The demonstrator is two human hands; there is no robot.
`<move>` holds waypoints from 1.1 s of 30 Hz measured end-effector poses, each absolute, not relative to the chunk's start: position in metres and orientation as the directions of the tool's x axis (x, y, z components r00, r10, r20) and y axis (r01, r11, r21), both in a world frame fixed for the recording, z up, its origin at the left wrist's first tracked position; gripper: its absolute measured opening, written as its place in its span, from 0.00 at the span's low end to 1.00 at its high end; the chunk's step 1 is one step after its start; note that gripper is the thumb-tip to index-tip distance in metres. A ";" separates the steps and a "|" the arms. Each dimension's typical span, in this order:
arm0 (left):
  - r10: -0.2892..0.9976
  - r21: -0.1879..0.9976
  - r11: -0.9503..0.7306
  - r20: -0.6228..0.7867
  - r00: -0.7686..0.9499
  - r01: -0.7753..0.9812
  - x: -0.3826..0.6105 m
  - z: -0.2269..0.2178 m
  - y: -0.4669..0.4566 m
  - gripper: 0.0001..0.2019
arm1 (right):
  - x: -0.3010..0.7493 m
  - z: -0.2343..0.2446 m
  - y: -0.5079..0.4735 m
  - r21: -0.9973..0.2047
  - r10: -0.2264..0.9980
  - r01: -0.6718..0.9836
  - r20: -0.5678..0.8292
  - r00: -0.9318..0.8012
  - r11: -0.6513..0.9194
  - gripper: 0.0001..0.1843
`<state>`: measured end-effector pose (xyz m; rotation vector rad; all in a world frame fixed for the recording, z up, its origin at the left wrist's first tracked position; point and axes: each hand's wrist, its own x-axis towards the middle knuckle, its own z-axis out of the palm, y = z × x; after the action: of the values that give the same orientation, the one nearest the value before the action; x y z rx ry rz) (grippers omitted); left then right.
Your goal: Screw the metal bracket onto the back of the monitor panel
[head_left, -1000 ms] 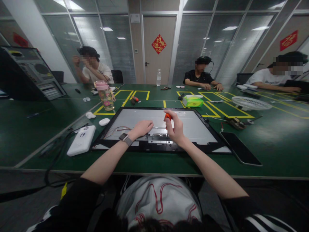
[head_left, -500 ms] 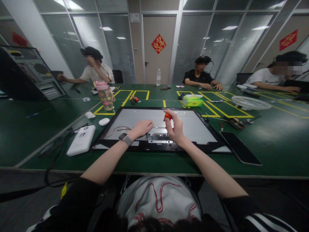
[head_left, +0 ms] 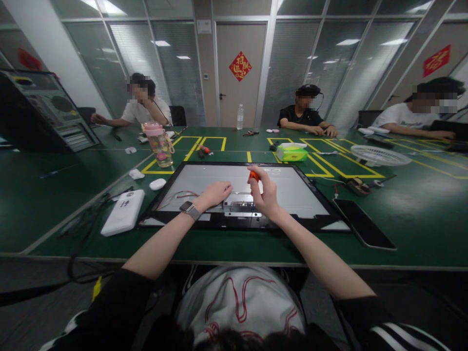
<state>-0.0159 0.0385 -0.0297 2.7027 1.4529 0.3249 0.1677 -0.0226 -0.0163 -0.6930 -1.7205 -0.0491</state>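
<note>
A monitor panel [head_left: 292,192] lies face down on the green table [head_left: 420,214], its grey metal back up inside a black frame. My right hand [head_left: 265,195] is closed around an orange-handled screwdriver [head_left: 254,176], held upright over a small metal bracket [head_left: 241,207] near the panel's front edge. My left hand [head_left: 215,192], with a watch on its wrist, rests on the panel just left of the bracket, fingers curled down; whether it holds anything is hidden. Thin red wires [head_left: 179,195] run across the panel's left part.
A white box [head_left: 123,212], a white mouse-like object [head_left: 158,184] and black cables lie to the left. A dark phone [head_left: 363,224] lies to the right. Farther back stand a pink bottle [head_left: 160,144], green tissue pack [head_left: 291,153] and white fan [head_left: 380,156]. Three people sit across.
My hands have stayed almost still on the panel. The person at the back left lowered an arm onto the table and shifted posture.
</note>
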 end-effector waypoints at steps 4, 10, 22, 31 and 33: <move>0.829 0.151 -0.557 0.158 0.536 0.817 -0.016 -0.029 0.038 0.19 | 0.168 -0.017 -0.022 -0.324 0.417 0.476 0.903 -0.102 0.818 0.16; 0.827 0.156 -0.560 0.156 0.540 0.814 -0.016 -0.030 0.039 0.19 | 0.169 -0.016 -0.023 -0.326 0.421 0.477 0.901 -0.104 0.816 0.17; 0.832 0.176 -0.554 0.160 0.532 0.814 -0.017 -0.030 0.039 0.20 | 0.168 -0.016 -0.022 -0.325 0.419 0.470 0.901 -0.109 0.820 0.17; 0.832 0.180 -0.554 0.161 0.531 0.813 -0.016 -0.032 0.040 0.19 | 0.169 -0.017 -0.021 -0.318 0.415 0.481 0.903 -0.109 0.817 0.17; 0.833 0.180 -0.552 0.158 0.530 0.814 -0.016 -0.032 0.040 0.20 | 0.169 -0.017 -0.022 -0.323 0.421 0.482 0.901 -0.108 0.815 0.17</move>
<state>-0.0164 0.0404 -0.0316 2.6734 1.4422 0.3466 0.1693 -0.0216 -0.0173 -0.7050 -1.7286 -0.0597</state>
